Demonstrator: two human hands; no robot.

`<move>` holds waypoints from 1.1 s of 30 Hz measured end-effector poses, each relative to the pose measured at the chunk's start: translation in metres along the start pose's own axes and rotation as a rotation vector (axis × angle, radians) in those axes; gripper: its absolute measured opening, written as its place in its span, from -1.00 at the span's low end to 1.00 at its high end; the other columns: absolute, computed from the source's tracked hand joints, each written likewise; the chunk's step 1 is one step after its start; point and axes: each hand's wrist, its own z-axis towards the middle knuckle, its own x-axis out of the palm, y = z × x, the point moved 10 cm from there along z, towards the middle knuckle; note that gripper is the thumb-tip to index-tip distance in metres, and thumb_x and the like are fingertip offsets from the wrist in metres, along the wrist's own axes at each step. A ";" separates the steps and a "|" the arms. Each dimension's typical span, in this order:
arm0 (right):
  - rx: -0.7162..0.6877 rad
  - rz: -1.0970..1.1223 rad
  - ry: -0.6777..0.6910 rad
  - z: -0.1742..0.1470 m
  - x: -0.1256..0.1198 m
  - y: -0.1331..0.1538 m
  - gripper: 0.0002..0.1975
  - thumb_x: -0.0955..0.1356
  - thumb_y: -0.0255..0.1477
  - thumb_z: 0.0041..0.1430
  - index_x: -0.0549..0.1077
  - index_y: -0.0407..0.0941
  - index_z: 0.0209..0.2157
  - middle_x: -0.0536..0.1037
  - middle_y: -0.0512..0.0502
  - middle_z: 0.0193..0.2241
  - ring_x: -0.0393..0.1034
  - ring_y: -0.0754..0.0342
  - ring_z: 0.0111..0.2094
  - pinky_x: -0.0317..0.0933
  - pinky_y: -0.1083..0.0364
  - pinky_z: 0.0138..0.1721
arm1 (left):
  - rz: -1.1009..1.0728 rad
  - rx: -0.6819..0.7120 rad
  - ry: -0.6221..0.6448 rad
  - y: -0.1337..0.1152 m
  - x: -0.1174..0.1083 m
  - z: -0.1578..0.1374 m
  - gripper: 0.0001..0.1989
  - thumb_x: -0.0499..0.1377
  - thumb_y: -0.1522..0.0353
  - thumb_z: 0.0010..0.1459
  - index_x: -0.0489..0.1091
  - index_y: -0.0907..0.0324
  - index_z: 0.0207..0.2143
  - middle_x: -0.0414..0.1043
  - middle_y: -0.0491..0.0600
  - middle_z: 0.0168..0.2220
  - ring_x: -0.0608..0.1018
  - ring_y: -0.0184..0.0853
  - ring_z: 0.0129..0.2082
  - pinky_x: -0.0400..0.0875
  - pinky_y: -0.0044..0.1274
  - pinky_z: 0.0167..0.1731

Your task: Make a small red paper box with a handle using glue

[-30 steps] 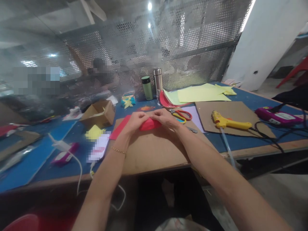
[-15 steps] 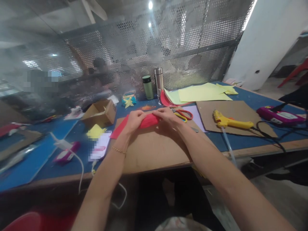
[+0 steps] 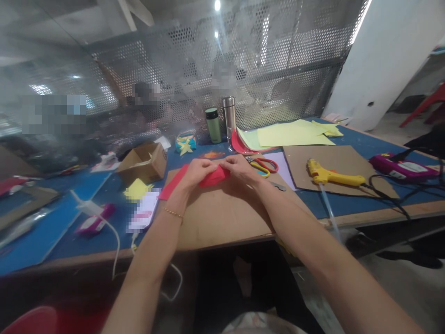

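A red sheet (image 3: 214, 176), which looks like paper or felt, is held over a brown cardboard board (image 3: 222, 215). My left hand (image 3: 198, 172) pinches its upper edge, and the sheet's left end sticks out past my wrist. Close beside it, my right hand (image 3: 238, 168) grips the same edge further right, fingers closed. The fingertips of both hands nearly meet. Just right of my right hand lie scissors (image 3: 266, 165) with red and yellow handles, and a grey metal blade (image 3: 278, 186) shows by my forearm.
A yellow glue gun (image 3: 333, 177) rests on cardboard at the right, its cable trailing to a purple box (image 3: 403, 167). Behind stand a green tumbler (image 3: 213, 126) and a steel flask (image 3: 229, 116). An open carton (image 3: 142, 164) and a phone (image 3: 144, 211) are at the left.
My hands have drawn slightly closer together on the red sheet, the left one shifting a little to the right. Both keep their hold.
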 end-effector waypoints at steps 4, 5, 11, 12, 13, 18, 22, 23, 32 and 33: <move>-0.007 0.023 0.011 0.000 0.001 0.003 -0.57 0.34 0.00 0.10 0.33 -0.08 -0.54 0.30 0.06 -0.54 0.17 0.11 -0.41 -0.02 0.11 -0.40 | -0.033 -0.011 0.002 0.002 0.003 -0.001 -0.74 0.28 0.21 0.00 0.44 0.20 -0.59 0.36 -0.12 -0.57 0.31 -0.42 -0.54 0.15 -0.54 -0.49; -0.008 0.035 0.017 0.000 0.002 0.003 -0.56 0.36 0.01 0.08 0.34 -0.09 -0.54 0.30 0.06 -0.54 0.17 0.12 -0.41 -0.02 0.12 -0.40 | -0.042 -0.011 0.008 0.002 0.005 -0.001 -0.74 0.28 0.21 0.00 0.44 0.20 -0.59 0.36 -0.12 -0.57 0.31 -0.43 -0.54 0.15 -0.54 -0.49; -0.024 0.072 -0.026 0.002 -0.001 -0.001 -0.63 0.38 -0.09 0.05 0.32 -0.09 -0.54 0.32 0.07 -0.54 0.15 0.13 -0.42 -0.01 0.13 -0.40 | -0.012 -0.029 0.050 0.000 0.006 -0.003 -0.75 0.25 0.23 0.01 0.42 0.19 -0.60 0.29 -0.14 -0.60 0.27 -0.43 -0.55 0.09 -0.53 -0.51; -0.026 0.073 -0.026 0.002 -0.001 -0.002 -0.65 0.38 -0.11 0.05 0.32 -0.09 -0.53 0.33 0.07 -0.53 0.16 0.13 -0.42 -0.01 0.13 -0.40 | 0.001 -0.034 0.048 0.000 0.004 -0.003 -0.75 0.24 0.24 0.02 0.41 0.19 -0.61 0.27 -0.14 -0.61 0.25 -0.43 -0.56 0.07 -0.53 -0.52; -0.028 0.073 -0.021 0.003 0.000 -0.003 -0.67 0.37 -0.12 0.05 0.33 -0.09 -0.53 0.33 0.06 -0.53 0.16 0.13 -0.41 -0.01 0.13 -0.40 | 0.014 -0.031 0.040 0.000 0.002 -0.003 -0.75 0.24 0.25 0.02 0.40 0.18 -0.62 0.25 -0.15 -0.62 0.24 -0.43 -0.57 0.06 -0.52 -0.52; -0.025 0.066 -0.039 0.005 0.000 -0.007 -0.67 0.36 -0.12 0.05 0.28 -0.07 -0.54 0.29 0.08 -0.54 0.12 0.13 -0.43 -0.04 0.13 -0.42 | 0.070 0.013 -0.002 -0.007 -0.002 -0.001 -0.76 0.22 0.31 0.02 0.37 0.18 -0.65 0.26 -0.14 -0.61 0.25 -0.42 -0.54 0.08 -0.52 -0.51; -0.034 0.080 -0.050 0.005 -0.003 -0.005 -0.67 0.35 -0.14 0.07 0.26 -0.07 -0.55 0.28 0.08 -0.54 0.12 0.13 -0.43 -0.04 0.12 -0.41 | 0.046 0.024 -0.028 -0.008 -0.004 -0.004 -0.73 0.23 0.25 0.06 0.40 0.19 -0.63 0.29 -0.12 -0.58 0.27 -0.42 -0.53 0.11 -0.53 -0.50; -0.037 0.084 -0.054 0.005 -0.004 -0.005 -0.68 0.35 -0.15 0.07 0.27 -0.07 -0.55 0.28 0.08 -0.54 0.12 0.13 -0.44 -0.04 0.11 -0.41 | 0.028 0.009 -0.021 -0.006 -0.005 -0.006 -0.74 0.24 0.23 0.06 0.42 0.19 -0.60 0.31 -0.11 -0.57 0.29 -0.42 -0.54 0.12 -0.53 -0.51; -0.013 0.109 -0.076 0.010 -0.002 -0.014 -0.70 0.39 -0.19 0.05 0.30 -0.07 -0.55 0.29 0.07 -0.55 0.12 0.13 -0.44 -0.05 0.11 -0.41 | -0.003 0.020 0.018 0.003 -0.011 -0.010 -0.78 0.25 0.24 -0.03 0.45 0.20 -0.59 0.33 -0.11 -0.59 0.28 -0.43 -0.56 0.10 -0.54 -0.53; -0.014 0.114 -0.078 0.009 -0.003 -0.013 -0.70 0.39 -0.18 0.05 0.29 -0.07 -0.55 0.29 0.08 -0.55 0.12 0.13 -0.44 -0.05 0.11 -0.41 | -0.006 0.013 0.014 0.003 -0.011 -0.010 -0.78 0.25 0.23 -0.03 0.45 0.20 -0.58 0.33 -0.11 -0.58 0.28 -0.43 -0.55 0.10 -0.54 -0.52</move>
